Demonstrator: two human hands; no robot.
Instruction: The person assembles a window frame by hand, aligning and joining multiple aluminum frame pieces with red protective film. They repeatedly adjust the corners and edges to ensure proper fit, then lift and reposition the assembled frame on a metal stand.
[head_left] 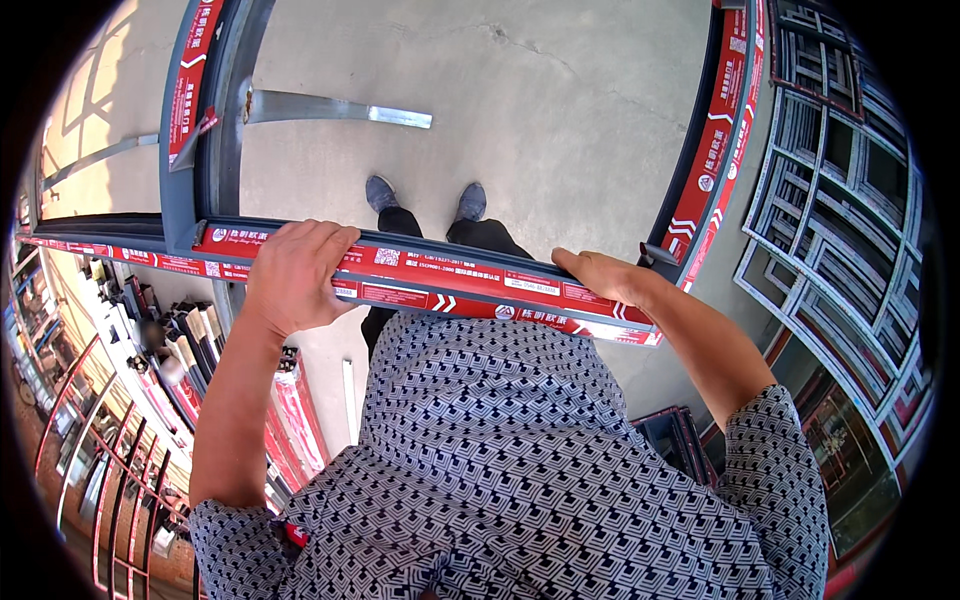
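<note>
A large dark-grey metal window frame (450,262) crosses in front of my body, its faces covered with red and white protective film. My left hand (300,278) is closed over the near bar, a little right of the left corner, with its fingers bent over the top. Close to the right corner, my right hand (605,277) grips the same bar. Its thumb lies along the top and its other fingers are hidden. A second upright profile (183,120) meets the near bar at the left, where the film peels at its lower end.
Grey concrete floor (480,90) lies under the frame, with my shoes (471,201) on it. A flat metal strip (400,117) sticks out from the left side bar. White-edged frames (815,190) are stacked at the right. Several long profiles (185,350) and red metal racks (125,490) stand at the left.
</note>
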